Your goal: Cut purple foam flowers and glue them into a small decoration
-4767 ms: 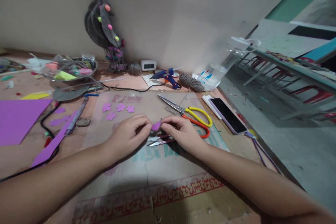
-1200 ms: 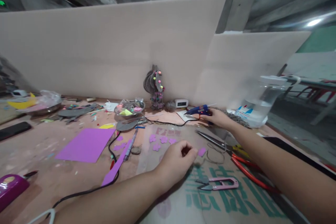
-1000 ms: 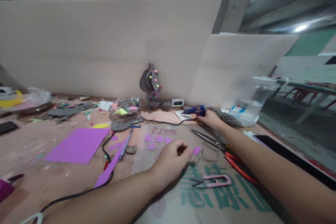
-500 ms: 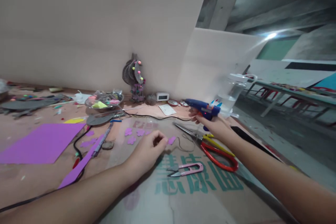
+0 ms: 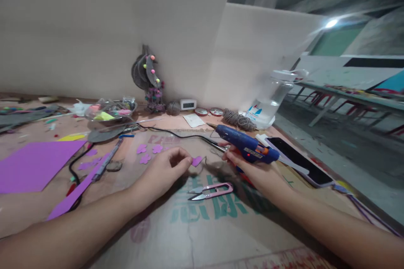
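My left hand (image 5: 170,168) pinches a small purple flower cutout (image 5: 197,161) between thumb and fingertips, with a thin grey string trailing from it. My right hand (image 5: 249,172) is wrapped round a blue hot glue gun (image 5: 248,142), its small red light lit and its nozzle pointing up and to the left. Below and between the hands, pink thread snips (image 5: 217,191) lie on the board. Several more purple flower cutouts (image 5: 157,149) rest just beyond my left hand. Red-handled scissors are mostly hidden behind my right hand.
On the left are a purple sheet (image 5: 38,166), a pen (image 5: 109,162) and a black cable (image 5: 176,133). Along the back stand a tray of scraps (image 5: 110,115), a grey decorated craft piece (image 5: 147,75), a small digital clock (image 5: 188,104), grey yarn (image 5: 239,120) and a water bottle (image 5: 268,98). A phone (image 5: 299,162) lies at right.
My right hand has brought the glue gun down and nearer to me, revealing grey yarn and the phone. My left hand keeps its pinch on the flower. The view has shifted slightly.
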A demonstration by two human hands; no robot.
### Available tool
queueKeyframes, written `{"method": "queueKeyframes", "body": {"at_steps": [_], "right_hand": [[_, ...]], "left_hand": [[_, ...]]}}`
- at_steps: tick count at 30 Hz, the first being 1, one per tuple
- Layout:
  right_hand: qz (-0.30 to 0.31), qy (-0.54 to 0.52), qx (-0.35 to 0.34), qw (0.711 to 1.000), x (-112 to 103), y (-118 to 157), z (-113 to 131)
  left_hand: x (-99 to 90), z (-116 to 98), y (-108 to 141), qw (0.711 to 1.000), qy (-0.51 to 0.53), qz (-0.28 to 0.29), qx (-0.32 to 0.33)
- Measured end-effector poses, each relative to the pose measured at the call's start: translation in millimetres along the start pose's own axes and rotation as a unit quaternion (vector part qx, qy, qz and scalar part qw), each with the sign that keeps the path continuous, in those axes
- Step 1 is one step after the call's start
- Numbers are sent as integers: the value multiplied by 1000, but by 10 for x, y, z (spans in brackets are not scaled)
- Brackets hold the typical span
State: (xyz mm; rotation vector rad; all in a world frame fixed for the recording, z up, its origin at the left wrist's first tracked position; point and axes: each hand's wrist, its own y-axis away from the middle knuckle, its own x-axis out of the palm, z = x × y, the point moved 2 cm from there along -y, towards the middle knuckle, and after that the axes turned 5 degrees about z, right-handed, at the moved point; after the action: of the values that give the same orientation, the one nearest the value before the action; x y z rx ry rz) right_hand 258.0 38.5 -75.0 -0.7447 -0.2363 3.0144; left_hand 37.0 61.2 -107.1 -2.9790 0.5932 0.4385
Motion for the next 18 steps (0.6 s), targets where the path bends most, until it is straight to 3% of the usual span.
{"method": "queueKeyframes", "body": {"at_steps": [3,6,11,15,18], "right_hand": [[10,-67,18,998,149,3,86],[77,-112,33,990,322,-22,88],[129,-89,42,987,429,-22,48],[127,-78,53,987,398,6,18],[100,-135,33,985,400,1,-17]], "left_hand": [[19,-16,12,1000,-4,12,17],[26,-28,16,1000,-9,12,23],[30,-39,15,998,-27,22,48],[31,-18,4,998,-2,38,45],[8,3,-2,998,43,32,44]]}}
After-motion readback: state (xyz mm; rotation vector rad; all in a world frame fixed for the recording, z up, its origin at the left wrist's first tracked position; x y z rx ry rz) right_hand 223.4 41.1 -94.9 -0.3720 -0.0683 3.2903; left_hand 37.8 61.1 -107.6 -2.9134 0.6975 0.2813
